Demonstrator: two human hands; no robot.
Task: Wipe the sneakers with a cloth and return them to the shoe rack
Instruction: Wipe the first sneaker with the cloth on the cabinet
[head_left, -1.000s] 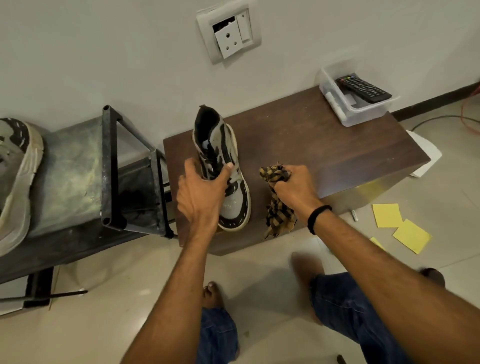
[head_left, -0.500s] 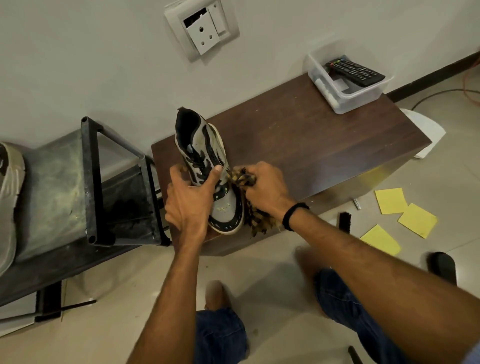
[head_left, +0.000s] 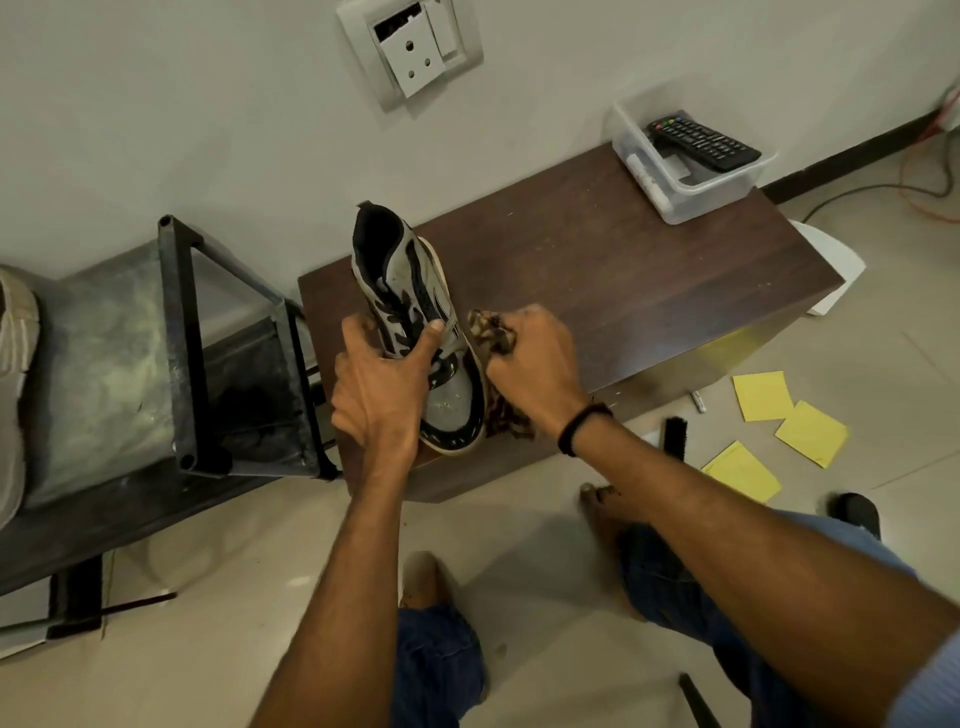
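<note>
A grey and black sneaker (head_left: 408, 291) stands upright on the dark wooden table (head_left: 613, 270), toe toward me. My left hand (head_left: 382, 384) grips it over the laces, thumb on its right side. My right hand (head_left: 535, 364) holds a bunched brown patterned cloth (head_left: 491, 332) against the sneaker's right side, near the toe. A second pale sneaker (head_left: 13, 374) lies on the metal shoe rack (head_left: 176, 343) at the far left, cut off by the frame edge.
A clear plastic bin (head_left: 675, 192) with a black remote (head_left: 701, 143) sits at the table's far right corner. Yellow sticky notes (head_left: 763, 395) and a small black brush (head_left: 674, 434) lie on the tiled floor. My bare feet stand just before the table.
My right hand has brought the cloth from beside the sneaker up against its right side. My left hand keeps its grip on the sneaker.
</note>
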